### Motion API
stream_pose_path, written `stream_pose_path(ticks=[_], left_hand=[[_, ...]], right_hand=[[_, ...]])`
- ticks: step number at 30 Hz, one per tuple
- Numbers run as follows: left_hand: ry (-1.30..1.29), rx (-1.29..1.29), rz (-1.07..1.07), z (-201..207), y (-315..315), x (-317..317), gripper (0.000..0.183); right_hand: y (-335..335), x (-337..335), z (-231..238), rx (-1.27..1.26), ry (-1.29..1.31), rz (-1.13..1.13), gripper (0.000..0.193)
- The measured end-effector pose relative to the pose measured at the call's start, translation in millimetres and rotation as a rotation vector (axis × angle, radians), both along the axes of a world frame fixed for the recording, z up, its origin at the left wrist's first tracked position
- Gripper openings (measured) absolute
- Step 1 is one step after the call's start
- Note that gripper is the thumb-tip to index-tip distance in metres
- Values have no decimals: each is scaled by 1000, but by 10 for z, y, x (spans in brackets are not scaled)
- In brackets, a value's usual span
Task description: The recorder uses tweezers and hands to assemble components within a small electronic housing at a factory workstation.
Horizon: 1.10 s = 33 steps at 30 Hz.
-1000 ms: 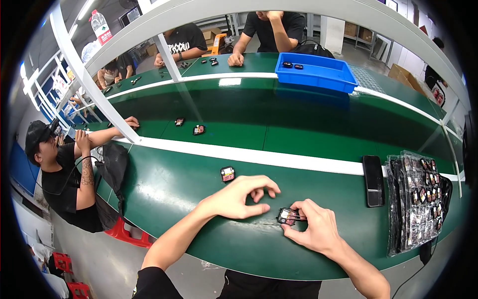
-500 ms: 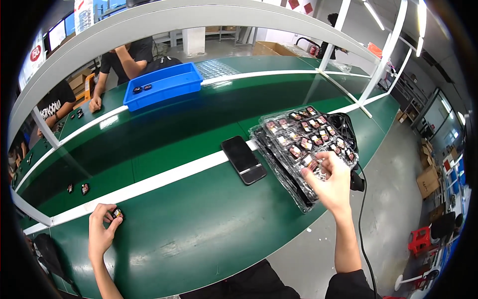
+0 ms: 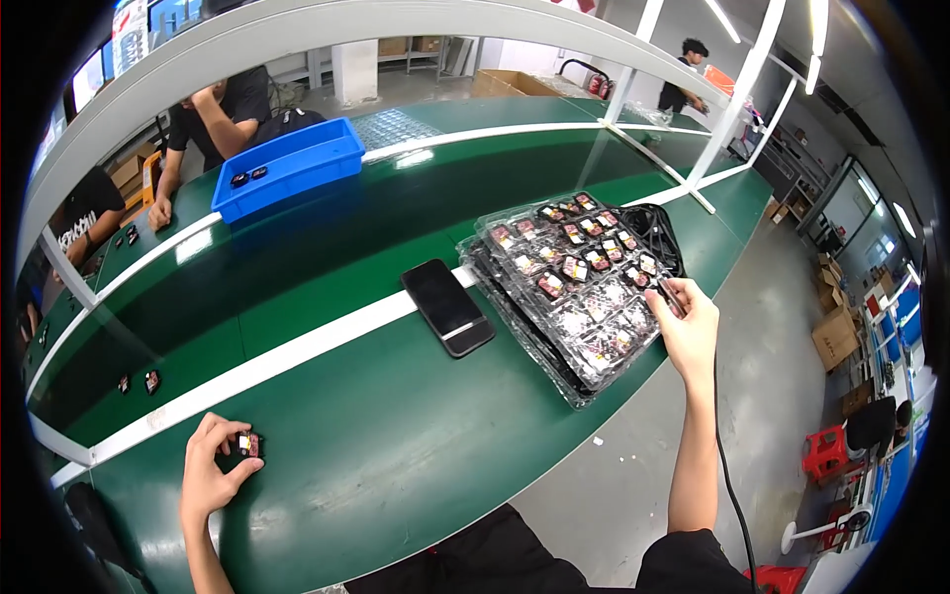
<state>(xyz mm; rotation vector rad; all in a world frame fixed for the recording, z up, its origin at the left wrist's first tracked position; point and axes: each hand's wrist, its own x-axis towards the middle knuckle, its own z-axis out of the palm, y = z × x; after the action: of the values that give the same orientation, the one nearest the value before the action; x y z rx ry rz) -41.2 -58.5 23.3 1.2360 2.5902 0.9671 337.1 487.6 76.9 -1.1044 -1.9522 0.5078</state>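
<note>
Between the thumb and fingers of my left hand (image 3: pixel 210 467) is a small black part with a white and reddish label (image 3: pixel 249 445), held just at the green bench top. My right hand (image 3: pixel 691 325) is at the right edge of a clear plastic blister tray (image 3: pixel 584 322), its thumb and fingers closed around a small dark part (image 3: pixel 674 290), mostly covered by the fingers. Similar labelled parts (image 3: pixel 596 258) fill the far pockets of the tray; the near pockets hold none. More trays (image 3: pixel 524 342) are stacked beneath it.
Left of the trays lies a black phone (image 3: pixel 447 307). A blue bin (image 3: pixel 287 173) with a few parts stands across the bench, near a seated person. Two loose parts (image 3: pixel 151 381) lie at left. Black cable (image 3: pixel 658 238) is coiled behind the trays; white frame posts (image 3: pixel 69 262) rise from the bench.
My right hand has moved from the near pockets to the tray's right edge. In my left hand the small part has turned, showing more of its label. The whole view has shifted slightly.
</note>
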Motion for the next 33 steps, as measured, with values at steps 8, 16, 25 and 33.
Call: stream_pose_path(ticks=[8,16,25,33], left_hand=[[278,-41,94,-199,546,130,65],[106,-30,76,-173,220,189,55],[68,11,-40,-212,147,90,54],[-43,47,-208,-208,204,125,48]], right_hand=[[-1594,-1131,22,-226,21,828,14],[-2497,-2222,-470,-279,-58,1288,18],[-2682,-2440,-879,-496,41,1296,11],[-2696,-2426,-816,-420,-50,1319,5]])
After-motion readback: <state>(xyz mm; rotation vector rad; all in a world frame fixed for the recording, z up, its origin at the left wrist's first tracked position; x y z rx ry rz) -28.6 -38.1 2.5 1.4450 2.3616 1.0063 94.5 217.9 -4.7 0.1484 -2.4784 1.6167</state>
